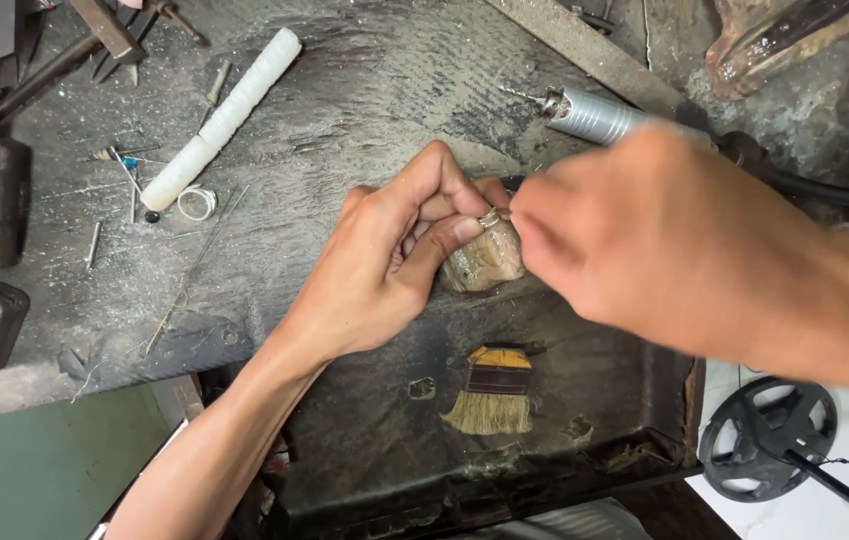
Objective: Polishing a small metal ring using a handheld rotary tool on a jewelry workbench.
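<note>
Fingertips (464, 228) of the left hand (384, 265) are pinched together on a small metal ring (489, 217), thumb below and forefinger above, holding it against the top of a worn wooden bench peg (484, 262) near the middle of the view. At three o'clock from it, the right hand (644, 235) closes its fingers toward the same ring; whether they grip a fine tool or the ring itself I cannot tell, since motion blur hides the tips.

By my judgement the ring is light, stiff and smooth, easily flicked away, so the hold belongs on its outer band, braced on the peg.

Below the peg, at six o'clock, a dark catch tray (374, 450) holds a short bristle brush (492, 395) and scattered dust and scraps. At twelve to one o'clock lies a ribbed silver rotary handpiece (599, 117) with its bit fitted. At ten o'clock on the scarred workbench (344, 100) rest a white ribbed rod (224, 115) and a second small ring (197, 203). A black spoked wheel (766, 438) sits at four o'clock.
</note>
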